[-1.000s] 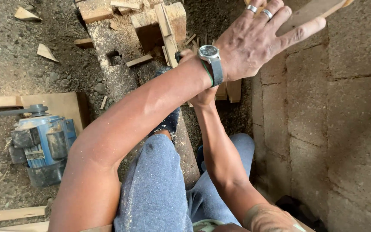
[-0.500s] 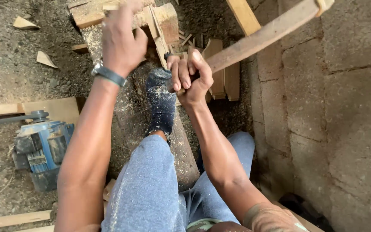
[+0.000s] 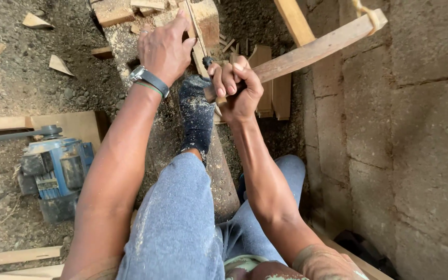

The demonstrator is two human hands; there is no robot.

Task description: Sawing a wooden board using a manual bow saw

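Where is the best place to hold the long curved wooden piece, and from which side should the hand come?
Probably its lower end, where the right hand already closes round the curved wooden piece. That end is narrow enough for a full fist, and it slopes down toward the person, so coming from below, on the person's side, suits it. The far end rises away and carries a rope.

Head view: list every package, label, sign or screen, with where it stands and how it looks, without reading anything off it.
Label plate: on the top face of the blue electric motor, on the ground left of the person's left arm; small, rectangular, pale, its print too small to make out.
Wristwatch: on the left wrist, dark band; its face is turned away.
No packages, signs or screens show anywhere else.
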